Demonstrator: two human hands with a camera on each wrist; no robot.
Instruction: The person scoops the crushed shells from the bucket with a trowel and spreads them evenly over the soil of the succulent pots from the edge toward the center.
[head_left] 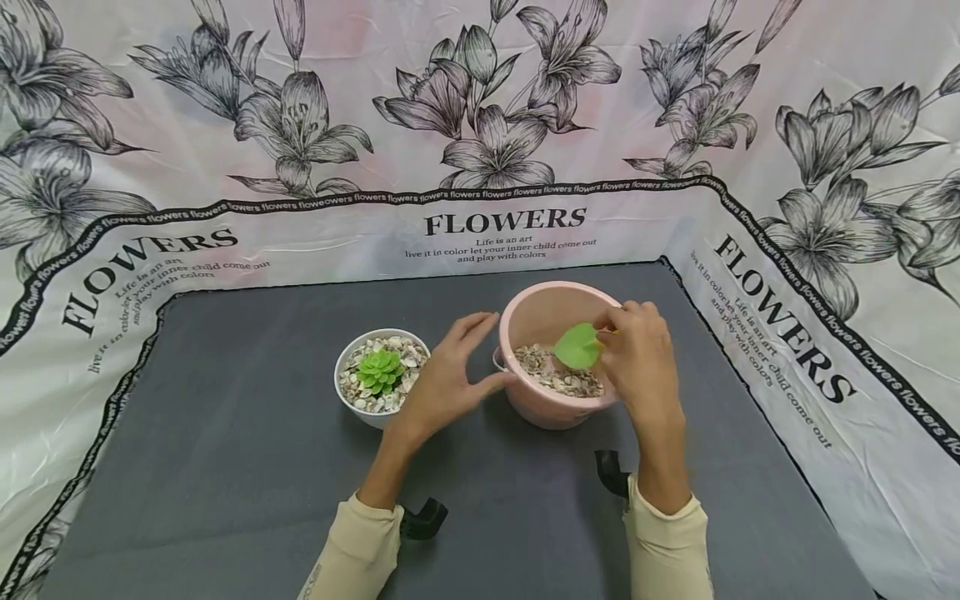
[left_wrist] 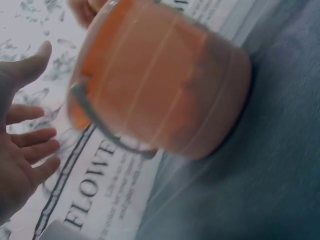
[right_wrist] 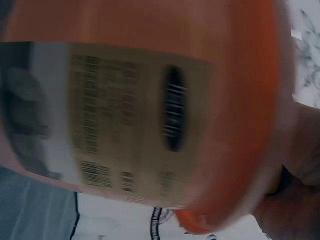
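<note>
A pink bucket (head_left: pixel 551 412) stands on the grey cloth, with small pale stones (head_left: pixel 558 375) in its bottom. My right hand (head_left: pixel 639 354) is over the bucket's right rim and pinches a flat, bright green leaf-shaped piece (head_left: pixel 577 347) that hangs inside the bucket. The fingers cover its other end; a bit of yellow shows between them in the right wrist view. My left hand (head_left: pixel 446 375), fingers spread and holding nothing, is at the bucket's left side near the rim. In the left wrist view this hand (left_wrist: pixel 22 145) is apart from the bucket (left_wrist: pixel 165 80) and its hanging handle (left_wrist: pixel 107 130).
Left of my left hand stands a white bowl (head_left: pixel 360 410) with a green succulent (head_left: pixel 380 371) among pale pebbles. A grey cloth (head_left: pixel 247 467) covers the table. Behind and at the sides hangs a white flower-printed cloth (head_left: pixel 337 242). A printed label (right_wrist: pixel 130 115) is on the bucket's right side.
</note>
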